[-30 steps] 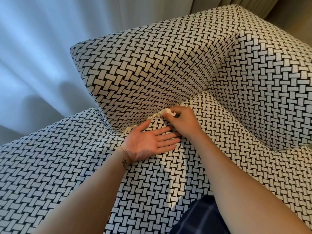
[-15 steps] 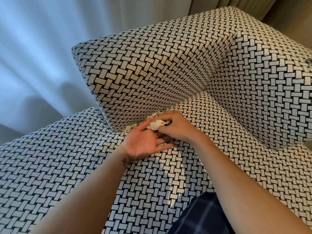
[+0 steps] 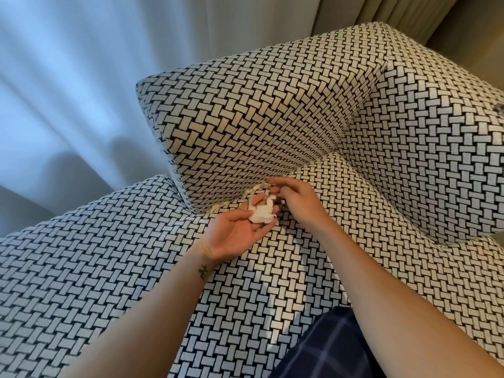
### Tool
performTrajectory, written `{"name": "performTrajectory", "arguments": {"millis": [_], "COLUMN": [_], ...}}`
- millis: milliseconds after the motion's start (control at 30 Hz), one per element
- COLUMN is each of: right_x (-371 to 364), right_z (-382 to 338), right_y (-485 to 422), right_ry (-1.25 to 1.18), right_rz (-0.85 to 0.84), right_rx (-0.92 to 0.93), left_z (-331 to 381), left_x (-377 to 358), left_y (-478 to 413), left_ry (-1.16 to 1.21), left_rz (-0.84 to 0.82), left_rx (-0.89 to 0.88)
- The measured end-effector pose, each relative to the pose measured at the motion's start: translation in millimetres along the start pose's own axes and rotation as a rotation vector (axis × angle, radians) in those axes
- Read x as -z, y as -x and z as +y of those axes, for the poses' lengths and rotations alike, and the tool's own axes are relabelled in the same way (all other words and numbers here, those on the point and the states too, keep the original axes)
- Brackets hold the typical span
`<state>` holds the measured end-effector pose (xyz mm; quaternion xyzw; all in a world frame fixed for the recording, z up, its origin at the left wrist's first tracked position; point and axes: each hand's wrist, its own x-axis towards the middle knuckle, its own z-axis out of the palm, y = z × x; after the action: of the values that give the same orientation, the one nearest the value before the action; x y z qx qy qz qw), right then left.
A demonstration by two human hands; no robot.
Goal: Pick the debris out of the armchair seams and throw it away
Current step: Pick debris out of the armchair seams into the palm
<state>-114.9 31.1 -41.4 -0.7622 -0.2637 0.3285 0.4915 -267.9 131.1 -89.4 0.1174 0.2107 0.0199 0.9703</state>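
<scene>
The armchair is covered in black-and-white basket-weave fabric. My left hand lies palm up on the seat cushion, cupping a crumpled white paper scrap on its fingers. Just beyond it my right hand reaches to the seam between seat and left armrest, fingertips pinched at a pale bit of debris. More pale crumbs line the seam further left.
Pale curtains hang behind the chair on the left. The backrest rises at right, with a small dark speck near its edge. Dark checked fabric of my clothing shows at the bottom.
My right hand carried the white scrap from the seam into my left palm, then went back to the seam. My left hand curled slightly around the scrap.
</scene>
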Motion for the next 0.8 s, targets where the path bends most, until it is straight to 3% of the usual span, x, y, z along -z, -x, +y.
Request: {"name": "performTrajectory", "arguments": {"millis": [100, 233, 467, 667, 800], "right_x": [-6, -12, -4, -14, -19], "right_z": [10, 18, 13, 4, 9], "right_y": [-9, -22, -45, -59, -58], "right_ry": [0.166, 0.399, 0.834, 0.992, 0.908], "right_rz": [0.116, 0.138, -0.119, -0.149, -0.030], "right_rx": [0.081, 0.197, 0.092, -0.010, 0.028], "left_z": [4, 3, 1, -1, 0], "left_x": [-1, -4, 1, 7, 8], "left_y": [7, 10, 9, 4, 2], "left_ry": [0.008, -0.042, -0.043, -0.093, -0.074], "left_rz": [0.004, 0.000, -0.015, -0.113, -0.107], "left_rx": [-0.034, -0.047, -0.018, 0.053, 0.068]}}
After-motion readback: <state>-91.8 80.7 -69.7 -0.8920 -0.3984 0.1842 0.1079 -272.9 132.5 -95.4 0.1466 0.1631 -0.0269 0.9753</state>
